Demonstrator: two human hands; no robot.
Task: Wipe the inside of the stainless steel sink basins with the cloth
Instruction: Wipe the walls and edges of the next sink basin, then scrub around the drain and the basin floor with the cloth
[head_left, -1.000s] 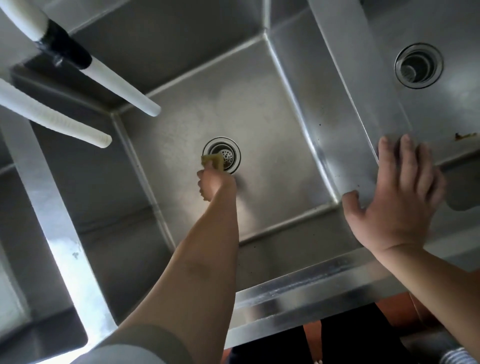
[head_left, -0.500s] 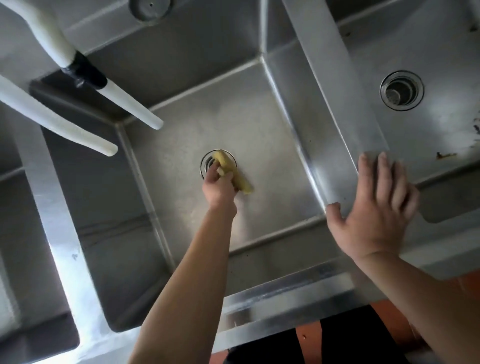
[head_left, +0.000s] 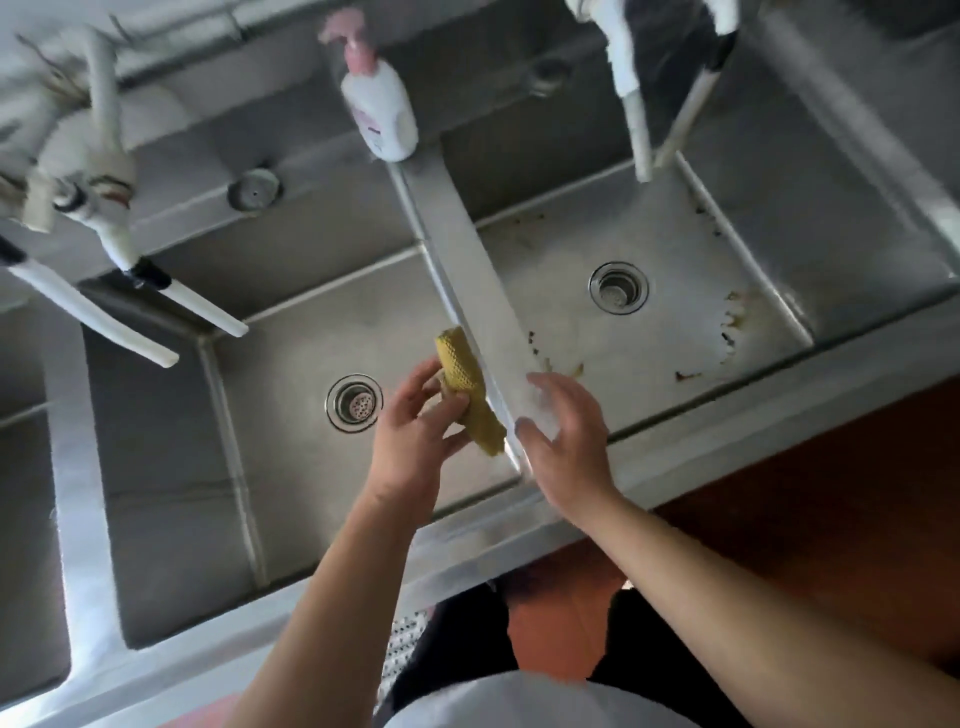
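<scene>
My left hand (head_left: 410, 436) holds a yellow textured cloth (head_left: 465, 387) raised above the middle basin (head_left: 291, 364), close to the steel divider (head_left: 478, 291). My right hand (head_left: 563, 441) hovers with relaxed, spread fingers over the near end of that divider, right beside the cloth. The middle basin has a round drain (head_left: 355, 402). The right basin (head_left: 675, 244) has its own drain (head_left: 618, 287) and brown residue specks (head_left: 730, 332) on its floor.
A white pump bottle with a pink top (head_left: 382, 104) stands on the back ledge at the divider. White hose spouts (head_left: 202, 306) reach over the middle basin, and another pair (head_left: 636, 135) over the right one. A third basin (head_left: 21, 519) lies at the left.
My left hand has lifted the cloth from the drain area up toward the divider. My right hand has come off the divider top and moved toward the cloth. The view has pulled back.
</scene>
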